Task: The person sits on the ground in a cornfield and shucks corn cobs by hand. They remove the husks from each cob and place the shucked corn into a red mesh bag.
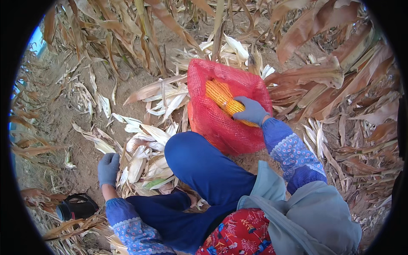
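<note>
A red mesh sack [216, 127] stands on the soil in front of my knees with its mouth spread wide. Several husked yellow ears of corn [218, 94] lie inside it. My right hand [250, 110], in a grey glove, reaches into the mouth and grips an ear of corn [233, 107] lying against the others. Out to the left, my left hand [108, 169] hangs beside a heap of pale corn husks [143, 153]. Its gloved fingers are curled in, and nothing shows in them.
Standing dry corn stalks [149, 35] line the far side, with brown leaves [318, 76] leaning in from the right. A black flask with a handle [78, 207] lies on the ground at lower left. Loose husks [103, 105] litter the bare soil.
</note>
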`<state>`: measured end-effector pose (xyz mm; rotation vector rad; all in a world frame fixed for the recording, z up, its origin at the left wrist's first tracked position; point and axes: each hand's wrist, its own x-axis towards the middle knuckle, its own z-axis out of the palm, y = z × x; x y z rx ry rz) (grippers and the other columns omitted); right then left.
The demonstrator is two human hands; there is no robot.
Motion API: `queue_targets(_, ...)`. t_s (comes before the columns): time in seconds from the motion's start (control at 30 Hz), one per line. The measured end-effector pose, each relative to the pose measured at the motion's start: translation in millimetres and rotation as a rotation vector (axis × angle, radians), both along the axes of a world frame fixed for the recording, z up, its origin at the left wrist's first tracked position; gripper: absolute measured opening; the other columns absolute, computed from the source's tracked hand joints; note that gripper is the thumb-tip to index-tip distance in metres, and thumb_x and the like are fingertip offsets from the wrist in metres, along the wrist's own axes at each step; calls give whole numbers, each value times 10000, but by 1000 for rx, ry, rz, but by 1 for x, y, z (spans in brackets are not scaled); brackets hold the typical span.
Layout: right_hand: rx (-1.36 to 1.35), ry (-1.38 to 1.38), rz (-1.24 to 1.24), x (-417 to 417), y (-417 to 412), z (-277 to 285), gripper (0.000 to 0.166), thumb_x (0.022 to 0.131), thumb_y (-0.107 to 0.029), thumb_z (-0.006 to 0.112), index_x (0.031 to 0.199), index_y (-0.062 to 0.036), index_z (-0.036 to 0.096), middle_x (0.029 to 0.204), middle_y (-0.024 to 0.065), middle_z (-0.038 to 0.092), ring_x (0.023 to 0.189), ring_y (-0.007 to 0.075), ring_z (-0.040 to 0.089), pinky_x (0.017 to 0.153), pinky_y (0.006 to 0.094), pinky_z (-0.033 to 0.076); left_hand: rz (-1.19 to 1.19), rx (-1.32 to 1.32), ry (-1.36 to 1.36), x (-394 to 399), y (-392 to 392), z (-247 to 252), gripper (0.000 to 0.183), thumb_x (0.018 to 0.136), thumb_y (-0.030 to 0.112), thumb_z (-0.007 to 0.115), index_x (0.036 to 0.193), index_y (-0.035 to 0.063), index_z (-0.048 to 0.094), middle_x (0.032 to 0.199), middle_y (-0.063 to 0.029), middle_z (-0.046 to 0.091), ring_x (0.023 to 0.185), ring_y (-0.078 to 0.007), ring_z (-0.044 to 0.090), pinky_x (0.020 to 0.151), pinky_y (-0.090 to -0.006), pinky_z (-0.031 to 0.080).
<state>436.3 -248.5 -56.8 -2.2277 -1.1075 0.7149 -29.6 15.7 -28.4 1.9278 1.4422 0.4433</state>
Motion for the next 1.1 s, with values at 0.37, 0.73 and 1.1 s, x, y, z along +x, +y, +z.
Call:
queue_targets(0.37,-90,-3,370,-40,27,-4,624,706,-287,639,1279,-88,493,1199,181,566,1103,310,549,955,343,417,-48,43,44,-6,12,-21,249,842,239,628,919,2,647,713,-34,615,593,-98,560,528,-254,454)
queue_targets(0.73,4,-81,215,-30,5,-45,535,797,-271,606,1290,-111,469,1184,210,560,1099,351,544,943,373,425,2,-5,83,-2,1,-4,309,818,290,619,929,3,655,773,-111,656,716,-157,610,677,-296,471)
queue_targets(1.1,-622,-212,366,16,-37,32,698,765,-576,578,1262,-91,509,1058,202,628,1010,340,593,870,393,457,14,-24,69,-12,1,-8,295,815,286,630,933,18,660,784,-109,656,724,-170,611,690,-303,475)
